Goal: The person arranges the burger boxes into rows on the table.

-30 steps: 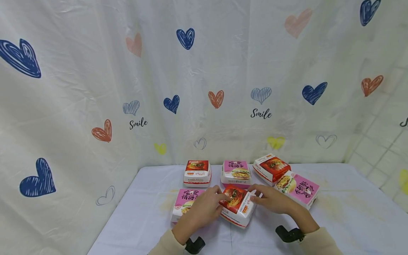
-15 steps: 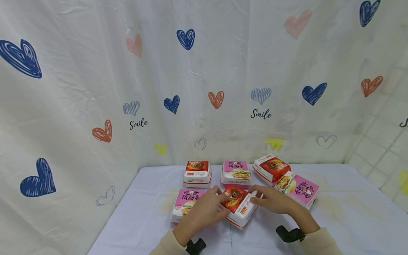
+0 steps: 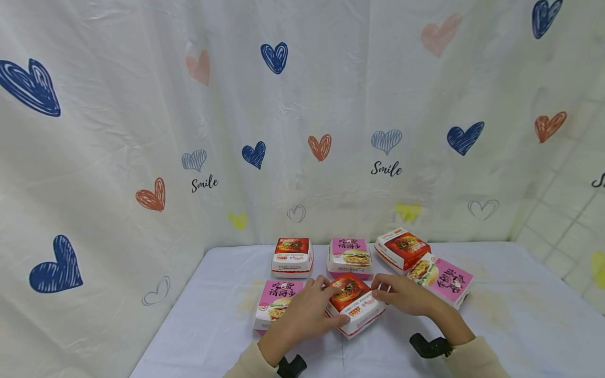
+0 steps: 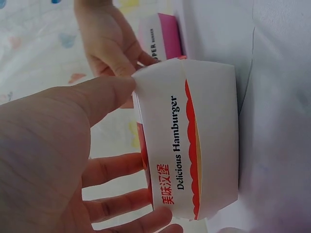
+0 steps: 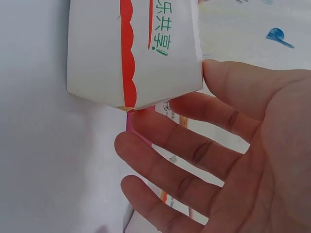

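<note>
Holding a corner of a white cardboard box (image 5: 97,53) with a red scalloped band and green lettering between the thumb and first fingers of the bare right hand (image 5: 260,165). Spreading the ring and little fingers apart, near the white tablecloth (image 5: 43,141). Looking past the fingers onto a mostly hidden pink-and-white cardboard box (image 5: 149,110) and a pale backdrop (image 5: 238,31) with a blue mark.

Both forearms reach in from the near side of the red-topped box (image 3: 365,308). The left hand (image 3: 308,310) grips its left edge, fingers spread, thumb nearer the body; the right hand (image 3: 402,295) pinches its right corner.
</note>
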The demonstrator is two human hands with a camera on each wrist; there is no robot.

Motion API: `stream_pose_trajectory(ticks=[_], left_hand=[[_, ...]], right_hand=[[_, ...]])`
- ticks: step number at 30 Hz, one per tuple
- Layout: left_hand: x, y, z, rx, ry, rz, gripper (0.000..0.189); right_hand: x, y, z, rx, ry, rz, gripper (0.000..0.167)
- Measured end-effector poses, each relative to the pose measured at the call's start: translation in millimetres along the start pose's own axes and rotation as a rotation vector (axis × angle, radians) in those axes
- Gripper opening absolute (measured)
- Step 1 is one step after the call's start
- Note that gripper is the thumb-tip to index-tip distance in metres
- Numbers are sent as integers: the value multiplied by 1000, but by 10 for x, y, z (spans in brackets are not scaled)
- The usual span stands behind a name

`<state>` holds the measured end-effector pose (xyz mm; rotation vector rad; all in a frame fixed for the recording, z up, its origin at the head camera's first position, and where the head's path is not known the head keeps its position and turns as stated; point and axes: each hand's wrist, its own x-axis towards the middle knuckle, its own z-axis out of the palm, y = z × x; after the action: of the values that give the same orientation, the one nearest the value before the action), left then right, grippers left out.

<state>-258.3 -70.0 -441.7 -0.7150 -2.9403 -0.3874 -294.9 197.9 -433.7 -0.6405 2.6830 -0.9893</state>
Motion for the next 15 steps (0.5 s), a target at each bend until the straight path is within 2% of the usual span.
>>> stream_pose_trajectory(ticks=[7,15], left_hand=[[-8,15,3,-14,-48,-17,75],[4,2,29,-17,-51,-20,74]], right_hand=[[8,32,4,19,-41,-32,16],[7,57,15,44,-49,-26,18]])
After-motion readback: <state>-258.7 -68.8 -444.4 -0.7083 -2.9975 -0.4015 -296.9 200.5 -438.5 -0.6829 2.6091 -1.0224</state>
